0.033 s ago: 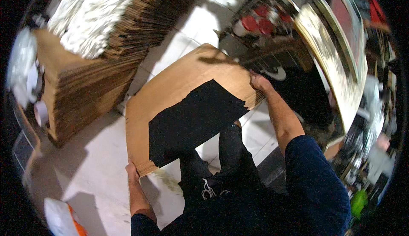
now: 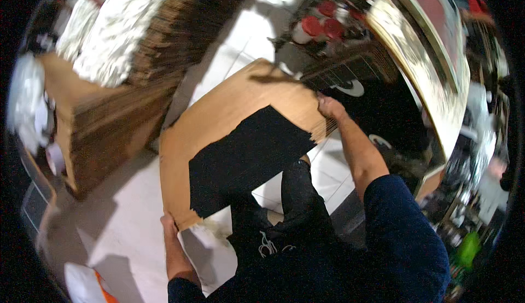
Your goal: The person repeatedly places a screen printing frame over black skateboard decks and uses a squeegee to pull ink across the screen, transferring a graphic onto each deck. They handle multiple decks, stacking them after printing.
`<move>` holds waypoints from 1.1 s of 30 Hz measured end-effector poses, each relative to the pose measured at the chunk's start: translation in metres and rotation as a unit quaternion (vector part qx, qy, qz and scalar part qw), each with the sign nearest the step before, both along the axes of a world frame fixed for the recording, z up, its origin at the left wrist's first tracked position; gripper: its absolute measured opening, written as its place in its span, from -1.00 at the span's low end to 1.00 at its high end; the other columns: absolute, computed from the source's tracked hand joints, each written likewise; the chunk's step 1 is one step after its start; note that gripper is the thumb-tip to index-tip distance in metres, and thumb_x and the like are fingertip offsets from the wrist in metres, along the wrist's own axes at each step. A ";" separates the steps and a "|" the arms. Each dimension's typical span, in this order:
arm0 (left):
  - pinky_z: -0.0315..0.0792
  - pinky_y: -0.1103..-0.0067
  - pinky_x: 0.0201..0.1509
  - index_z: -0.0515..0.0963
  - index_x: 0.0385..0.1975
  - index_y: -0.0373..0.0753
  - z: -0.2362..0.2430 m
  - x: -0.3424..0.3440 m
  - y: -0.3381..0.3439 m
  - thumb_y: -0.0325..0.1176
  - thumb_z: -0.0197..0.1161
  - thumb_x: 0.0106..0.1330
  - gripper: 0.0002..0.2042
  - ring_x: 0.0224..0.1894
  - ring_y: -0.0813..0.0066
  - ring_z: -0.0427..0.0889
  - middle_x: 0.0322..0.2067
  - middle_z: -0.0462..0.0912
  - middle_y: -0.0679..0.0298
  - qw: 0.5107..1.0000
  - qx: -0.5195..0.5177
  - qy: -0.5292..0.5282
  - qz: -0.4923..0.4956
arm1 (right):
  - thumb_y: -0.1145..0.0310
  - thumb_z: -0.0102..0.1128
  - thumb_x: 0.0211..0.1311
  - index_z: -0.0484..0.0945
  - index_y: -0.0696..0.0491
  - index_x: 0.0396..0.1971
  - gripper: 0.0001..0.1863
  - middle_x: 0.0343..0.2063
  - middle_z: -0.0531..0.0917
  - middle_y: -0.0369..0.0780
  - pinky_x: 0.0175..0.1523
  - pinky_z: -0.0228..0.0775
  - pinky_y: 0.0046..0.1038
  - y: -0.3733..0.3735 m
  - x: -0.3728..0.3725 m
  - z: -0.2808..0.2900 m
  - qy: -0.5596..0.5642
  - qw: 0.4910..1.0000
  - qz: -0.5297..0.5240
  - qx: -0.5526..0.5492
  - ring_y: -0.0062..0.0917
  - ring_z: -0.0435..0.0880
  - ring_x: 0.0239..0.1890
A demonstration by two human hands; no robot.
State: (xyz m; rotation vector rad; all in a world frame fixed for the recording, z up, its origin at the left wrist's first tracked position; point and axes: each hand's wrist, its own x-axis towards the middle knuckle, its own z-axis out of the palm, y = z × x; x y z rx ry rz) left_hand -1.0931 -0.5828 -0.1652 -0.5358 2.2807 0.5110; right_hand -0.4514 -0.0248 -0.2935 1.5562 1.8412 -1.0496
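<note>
A wide stack of brown cardboard sheets (image 2: pixel 219 117), with layered edges at its right corner, is held in front of my body. Black pieces (image 2: pixel 246 155) with uneven, stepped edges lie on its top face, toward me. My left hand (image 2: pixel 169 223) grips the near left corner of the stack. At the far right corner, my right hand (image 2: pixel 331 108) has its fingers closed around the edge. The underside of the stack and some of my fingertips are hidden.
At the left stands a tall pile of brown boards (image 2: pixel 120 133), with white stringy material (image 2: pixel 120 29) on top. Red-lidded containers (image 2: pixel 311 25) and a light-topped table (image 2: pixel 407 46) are at the right. A white and orange bag (image 2: pixel 85 284) sits on the floor at lower left.
My view has turned slightly, so the surroundings sit a little differently around me. Both hands keep the same hold on the cardboard stack.
</note>
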 end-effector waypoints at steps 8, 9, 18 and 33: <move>0.59 0.18 -0.24 0.51 0.02 -0.69 0.096 -0.075 0.091 0.34 0.04 0.45 -0.11 -0.23 0.09 0.72 -0.21 0.72 -0.11 0.958 -0.094 0.017 -0.270 | -0.04 -0.34 0.58 0.19 -0.24 0.52 -0.40 0.28 0.54 0.01 0.44 0.31 -0.13 -0.212 0.021 0.073 -0.004 0.960 -0.276 -0.037 -0.07 0.54 0.29; 0.56 0.22 -0.23 0.55 -0.05 -0.70 0.099 -0.073 0.097 0.35 0.02 0.46 -0.11 -0.25 0.09 0.70 -0.27 0.72 -0.08 0.951 -0.126 0.046 -0.278 | -0.07 -0.32 0.58 0.25 -0.27 0.51 -0.41 0.27 0.55 0.02 0.43 0.31 -0.15 -0.225 0.030 0.079 -0.010 0.954 -0.299 -0.031 -0.08 0.53 0.30; 0.54 0.20 -0.01 0.59 -0.15 -0.72 0.116 0.029 0.212 0.31 -0.02 0.49 -0.12 -0.10 -0.12 0.70 -0.21 0.70 -0.29 0.764 -0.133 0.079 -0.627 | -0.10 -0.21 0.57 0.34 -0.36 0.46 -0.46 0.21 0.61 0.00 0.34 0.43 -0.14 -0.418 0.166 0.093 0.042 0.830 -0.555 -0.037 -0.02 0.58 0.25; 0.56 0.12 -0.01 0.60 -0.01 -0.58 -0.043 0.347 0.544 0.18 0.14 0.46 -0.29 -0.01 -0.14 0.72 -0.07 0.71 -0.23 0.700 -0.093 0.061 -0.705 | -0.02 -0.20 0.56 0.59 0.00 0.15 -0.49 -0.11 0.68 0.19 0.14 0.52 0.11 -0.502 0.408 0.073 -0.175 0.797 -0.576 0.049 0.14 0.66 0.03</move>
